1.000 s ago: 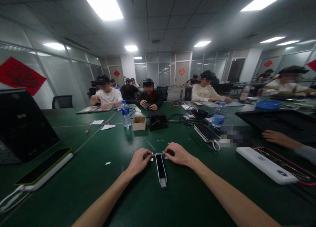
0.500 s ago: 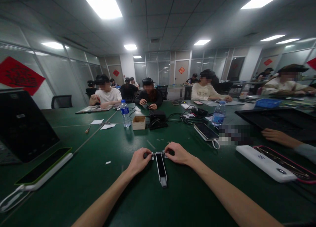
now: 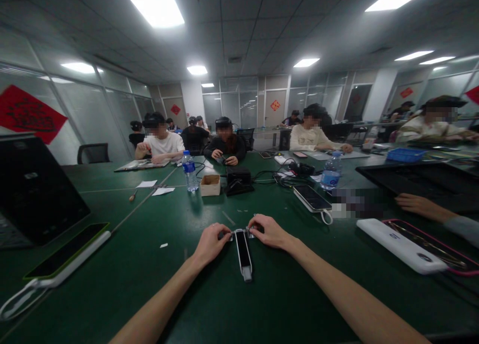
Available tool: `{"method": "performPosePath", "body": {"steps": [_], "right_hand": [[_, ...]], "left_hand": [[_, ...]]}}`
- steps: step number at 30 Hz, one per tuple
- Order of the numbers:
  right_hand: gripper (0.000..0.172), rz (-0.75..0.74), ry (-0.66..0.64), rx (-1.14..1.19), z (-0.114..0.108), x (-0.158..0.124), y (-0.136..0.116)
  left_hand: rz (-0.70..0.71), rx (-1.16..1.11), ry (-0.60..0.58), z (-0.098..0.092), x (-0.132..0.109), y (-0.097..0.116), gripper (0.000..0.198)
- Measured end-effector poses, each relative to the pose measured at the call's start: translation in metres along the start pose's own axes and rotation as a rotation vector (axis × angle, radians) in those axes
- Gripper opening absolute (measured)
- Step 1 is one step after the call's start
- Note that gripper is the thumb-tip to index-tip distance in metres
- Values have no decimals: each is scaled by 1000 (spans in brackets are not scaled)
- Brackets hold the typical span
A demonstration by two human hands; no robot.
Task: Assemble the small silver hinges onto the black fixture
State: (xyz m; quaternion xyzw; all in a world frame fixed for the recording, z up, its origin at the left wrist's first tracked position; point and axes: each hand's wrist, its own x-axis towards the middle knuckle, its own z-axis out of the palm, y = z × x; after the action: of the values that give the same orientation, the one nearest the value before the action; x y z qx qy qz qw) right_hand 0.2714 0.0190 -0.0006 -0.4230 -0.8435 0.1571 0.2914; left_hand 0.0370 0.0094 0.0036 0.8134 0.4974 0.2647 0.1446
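Note:
A narrow black device with a white rim and a grey end (image 3: 243,250) lies on the green table (image 3: 209,309), pointing away from me. Across its far end runs a clear, shiny strip (image 3: 251,232) that looks like tape. On the left side, my left hand (image 3: 213,243) is closed in a pinch at one end of that strip. My right hand (image 3: 270,230) pinches the other end, just right of the device. Both hands rest low over the tabletop, and the fingers partly hide the strip.
A small box (image 3: 210,185), a black stand (image 3: 238,179) and water bottles (image 3: 189,172) are beyond my hands. Phones with white power banks (image 3: 400,247) lie to both sides. A dark computer case (image 3: 37,189) stands left. Another person's hand (image 3: 424,207) is at right; several people sit opposite.
Both hands stay at the device's far end with almost no movement. The whole view has shifted very slightly.

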Motion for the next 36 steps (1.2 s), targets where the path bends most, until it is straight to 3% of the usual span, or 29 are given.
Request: {"method": "performPosePath", "body": {"steps": [21,28,32,36], "right_hand": [[19,9,15,-35,-1,-1,-3],[28,152,155,-218,-1,2,18],[36,236,85,-304,1,4,31],[33,219,62,-323,4,8,35]], "left_hand": [[-16,29,-3,2,0,1,15],[-1,30,-19,0,-1,2,19],[0,15,-16,-1,-2,5,18],[-9,16,2,0,-3,5,17]]}}
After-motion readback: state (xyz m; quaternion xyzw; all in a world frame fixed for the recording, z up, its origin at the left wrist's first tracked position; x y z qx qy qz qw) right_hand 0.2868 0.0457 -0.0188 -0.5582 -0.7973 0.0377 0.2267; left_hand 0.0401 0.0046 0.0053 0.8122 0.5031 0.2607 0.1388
